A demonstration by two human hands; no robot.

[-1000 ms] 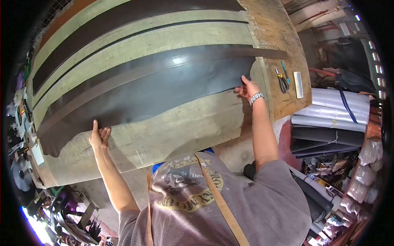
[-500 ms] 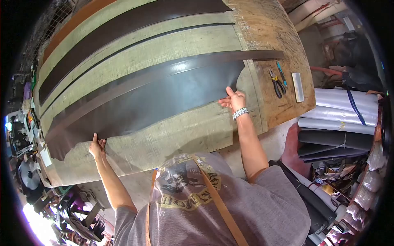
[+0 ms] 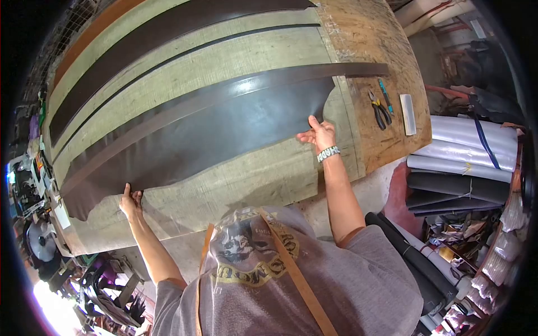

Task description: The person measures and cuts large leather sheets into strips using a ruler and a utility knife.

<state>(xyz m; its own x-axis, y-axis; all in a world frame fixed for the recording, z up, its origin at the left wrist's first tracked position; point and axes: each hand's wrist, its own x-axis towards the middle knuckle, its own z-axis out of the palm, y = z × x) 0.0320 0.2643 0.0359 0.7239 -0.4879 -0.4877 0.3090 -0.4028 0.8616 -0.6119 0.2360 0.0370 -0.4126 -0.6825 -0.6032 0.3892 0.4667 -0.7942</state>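
Note:
A long dark brown piece of leather point(image 3: 224, 134) with an uneven near edge lies across the table. Along its far side runs a straight brown leather strip point(image 3: 364, 69), whose right end reaches past the piece. My left hand point(image 3: 131, 200) pinches the near edge toward the left, thumb on top. Toward the right end, my right hand point(image 3: 319, 134), with a watch at the wrist, grips the same edge between thumb and fingers; the leather puckers there.
Farther back on the table point(image 3: 269, 50) lie a thin dark strip point(image 3: 202, 47) and another dark leather piece point(image 3: 185, 33). Pliers point(image 3: 380, 112), a teal cutter point(image 3: 385, 95) and a pale metal bar point(image 3: 408, 115) rest at the right. Rolled sheets point(image 3: 471, 140) are stacked beyond the table's right edge.
Both hands keep their hold on the leather's near edge, in almost the same places. The view has shifted slightly; no clear movement of the leather on the table shows.

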